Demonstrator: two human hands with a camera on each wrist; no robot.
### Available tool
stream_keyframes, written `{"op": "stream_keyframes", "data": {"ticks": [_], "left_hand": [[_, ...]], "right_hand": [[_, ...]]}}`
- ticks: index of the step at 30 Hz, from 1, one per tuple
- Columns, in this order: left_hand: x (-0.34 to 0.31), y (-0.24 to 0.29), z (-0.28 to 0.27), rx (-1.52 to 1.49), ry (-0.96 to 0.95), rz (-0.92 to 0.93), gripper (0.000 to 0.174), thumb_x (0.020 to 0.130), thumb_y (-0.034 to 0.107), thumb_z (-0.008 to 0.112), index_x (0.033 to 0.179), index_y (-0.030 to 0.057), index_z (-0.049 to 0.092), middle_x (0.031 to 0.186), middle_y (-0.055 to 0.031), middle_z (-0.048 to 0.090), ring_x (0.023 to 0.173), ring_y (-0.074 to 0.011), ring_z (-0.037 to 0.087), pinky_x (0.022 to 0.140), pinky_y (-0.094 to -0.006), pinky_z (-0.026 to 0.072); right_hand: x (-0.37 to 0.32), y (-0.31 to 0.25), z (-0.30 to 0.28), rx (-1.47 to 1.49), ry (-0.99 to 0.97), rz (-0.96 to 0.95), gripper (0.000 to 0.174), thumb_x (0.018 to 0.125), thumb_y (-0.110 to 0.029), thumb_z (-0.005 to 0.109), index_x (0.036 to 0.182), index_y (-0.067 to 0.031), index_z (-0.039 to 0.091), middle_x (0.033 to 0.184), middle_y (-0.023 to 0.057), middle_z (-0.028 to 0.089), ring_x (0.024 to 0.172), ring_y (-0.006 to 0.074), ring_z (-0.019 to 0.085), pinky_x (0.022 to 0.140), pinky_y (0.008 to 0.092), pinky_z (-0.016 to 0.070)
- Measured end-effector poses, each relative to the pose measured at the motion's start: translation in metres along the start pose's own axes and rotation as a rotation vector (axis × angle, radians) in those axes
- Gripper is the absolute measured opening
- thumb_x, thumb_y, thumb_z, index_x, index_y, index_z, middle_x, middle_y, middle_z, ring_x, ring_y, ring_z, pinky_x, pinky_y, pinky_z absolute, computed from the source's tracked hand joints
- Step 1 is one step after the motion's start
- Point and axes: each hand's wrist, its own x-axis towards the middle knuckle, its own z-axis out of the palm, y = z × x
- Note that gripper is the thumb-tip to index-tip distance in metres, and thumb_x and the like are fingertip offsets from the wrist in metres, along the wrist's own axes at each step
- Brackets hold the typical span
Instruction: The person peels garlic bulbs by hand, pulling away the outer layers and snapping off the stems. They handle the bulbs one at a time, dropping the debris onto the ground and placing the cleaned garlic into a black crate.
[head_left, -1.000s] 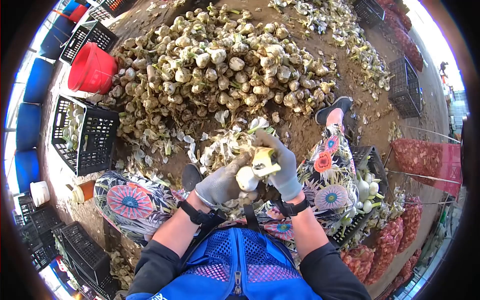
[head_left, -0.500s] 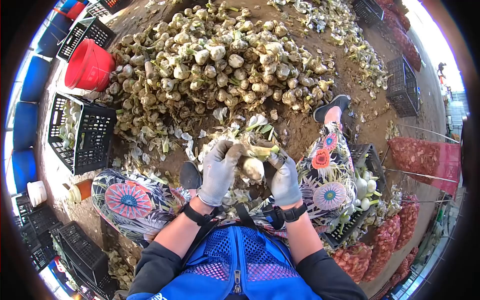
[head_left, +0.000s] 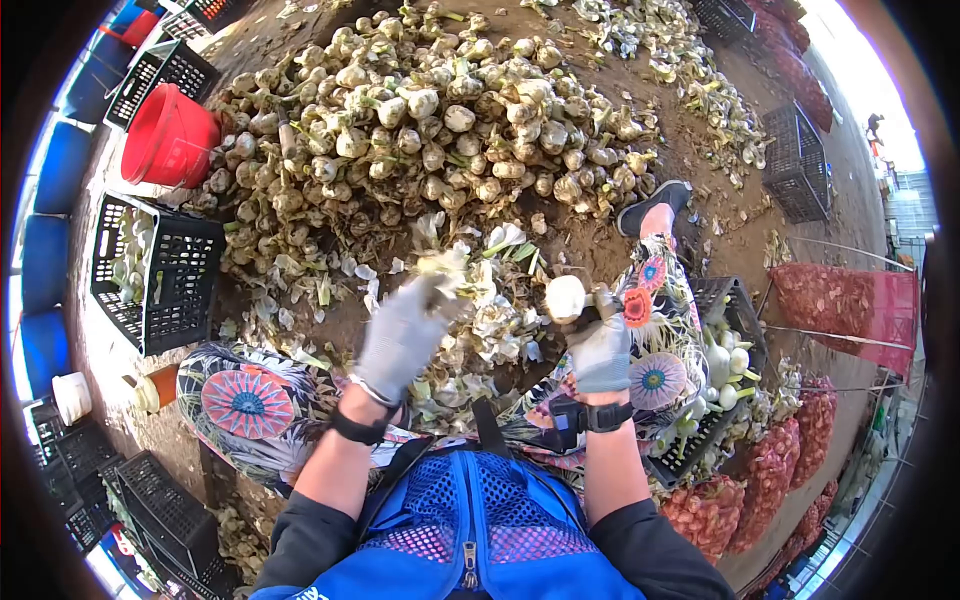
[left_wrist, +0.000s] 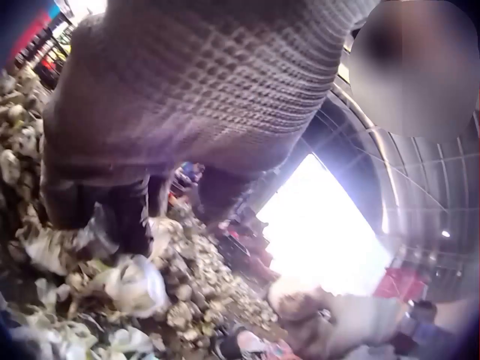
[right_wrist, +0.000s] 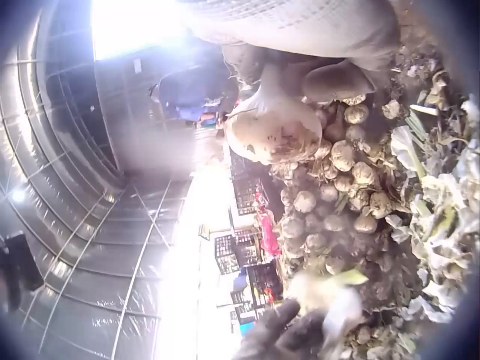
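Observation:
My right hand (head_left: 600, 345), in a grey glove, grips a garlic bulb (head_left: 565, 298) by its stem, with the smooth white bulb pointing up. In the right wrist view the bulb (right_wrist: 274, 135) hangs below the gloved fingers, its root end brownish. Blurred, the gloved left hand (head_left: 400, 335) is apart from it, over the loose peelings. Pale garlic skins (head_left: 445, 266) show at its fingertips. The left wrist view has the back of this glove (left_wrist: 202, 97) large, fingers bent downward, with whitish skins (left_wrist: 135, 285) just below them.
A large heap of unpeeled garlic (head_left: 440, 130) lies ahead, with peelings (head_left: 490, 310) in front. A crate of cleaned bulbs (head_left: 715, 400) stands by the right leg. At left are a red bucket (head_left: 172, 135) and a black crate (head_left: 185, 270). Filled red mesh sacks (head_left: 770, 480) lie at right.
Both hands were together around the bulb and have moved apart. The right carries the bulb rightward, now showing a cleaner white; the left moves left with pulled-off skins.

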Motion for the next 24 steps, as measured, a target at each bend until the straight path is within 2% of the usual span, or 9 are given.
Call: {"op": "stream_keyframes", "data": {"ticks": [3,4,5,8,10,14,17,20,24], "left_hand": [[-0.012,0.022,0.035,0.001,0.024,0.214,0.067,0.089,0.043,0.072,0.135,-0.0003,0.050,0.110,-0.0193,0.067,0.103,-0.0308,0.066,0.095,-0.0387,0.0498],[-0.015,0.030,0.040,-0.072,0.053,0.309,0.070,0.088,0.044,0.073,0.137,-0.0001,0.050,0.115,-0.0208,0.066,0.105,-0.0326,0.065,0.097,-0.0399,0.0486],[-0.012,0.027,0.047,-0.178,0.005,0.315,0.073,0.087,0.044,0.074,0.139,-0.0001,0.048,0.115,-0.0162,0.066,0.106,-0.0268,0.065,0.097,-0.0357,0.0484],[-0.007,0.030,0.037,-0.620,-0.290,0.039,0.073,0.088,0.044,0.073,0.139,-0.0011,0.047,0.110,-0.0082,0.066,0.109,-0.0180,0.061,0.097,-0.0311,0.0467],[-0.009,0.025,0.032,-0.792,-0.372,-0.003,0.068,0.092,0.044,0.069,0.138,-0.0021,0.049,0.110,-0.0028,0.064,0.105,-0.0098,0.057,0.092,-0.0272,0.0470],[-0.001,-0.012,0.051,-0.729,-0.180,0.376,0.050,0.100,0.040,0.058,0.128,-0.0022,0.058,0.103,-0.0016,0.066,0.084,-0.0099,0.061,0.074,-0.0254,0.0503],[0.001,-0.009,0.045,-0.863,-0.050,-0.197,0.036,0.102,0.029,0.057,0.113,-0.0039,0.066,0.092,-0.0015,0.068,0.079,-0.0090,0.062,0.069,-0.0263,0.0514],[0.003,-0.018,0.031,-0.375,-0.050,-0.078,0.037,0.097,0.028,0.062,0.115,-0.0032,0.066,0.097,-0.0064,0.071,0.081,-0.0105,0.065,0.073,-0.0249,0.0519],[0.001,0.003,0.036,-0.785,-0.237,-0.154,0.039,0.094,0.020,0.062,0.121,-0.0081,0.059,0.099,-0.0095,0.071,0.084,-0.0096,0.065,0.075,-0.0245,0.0520]], "right_hand": [[-0.018,0.015,0.004,-0.437,-0.213,-0.257,0.016,0.091,-0.019,0.070,0.099,-0.0068,0.065,0.078,-0.0020,0.061,0.064,0.0103,0.056,0.061,0.0245,0.0464],[-0.030,0.013,0.005,-0.491,-0.262,-0.182,0.019,0.090,-0.014,0.071,0.105,-0.0037,0.066,0.082,-0.0012,0.063,0.069,0.0094,0.058,0.066,0.0229,0.0472],[-0.037,0.022,0.011,-0.450,-0.330,-0.220,0.021,0.089,-0.012,0.071,0.107,-0.0022,0.066,0.086,0.0004,0.065,0.074,0.0095,0.060,0.070,0.0227,0.0481],[-0.055,0.020,0.028,-0.445,-0.490,-0.228,0.024,0.090,-0.008,0.070,0.111,0.0012,0.065,0.098,0.0047,0.069,0.089,0.0104,0.064,0.083,0.0236,0.0495],[-0.053,0.012,0.030,-0.530,-0.557,-0.189,0.022,0.090,-0.007,0.068,0.111,0.0020,0.065,0.102,0.0059,0.069,0.093,0.0110,0.065,0.087,0.0252,0.0497],[-0.043,0.018,0.023,-0.477,-0.594,-0.117,0.022,0.090,-0.007,0.068,0.110,0.0019,0.065,0.104,0.0070,0.070,0.095,0.0109,0.065,0.087,0.0247,0.0499],[-0.045,0.020,0.025,-0.454,-0.578,-0.219,0.021,0.090,-0.005,0.067,0.110,0.0018,0.065,0.103,0.0064,0.070,0.093,0.0101,0.064,0.086,0.0243,0.0494],[-0.049,0.014,0.029,-0.582,-0.544,-0.372,0.018,0.091,-0.002,0.065,0.109,-0.0002,0.067,0.102,0.0057,0.070,0.088,0.0086,0.061,0.080,0.0233,0.0485],[-0.060,0.014,0.037,-0.914,-0.598,-0.521,0.023,0.088,0.003,0.066,0.111,-0.0004,0.068,0.105,0.0036,0.068,0.090,0.0089,0.061,0.081,0.0247,0.0490]]}}
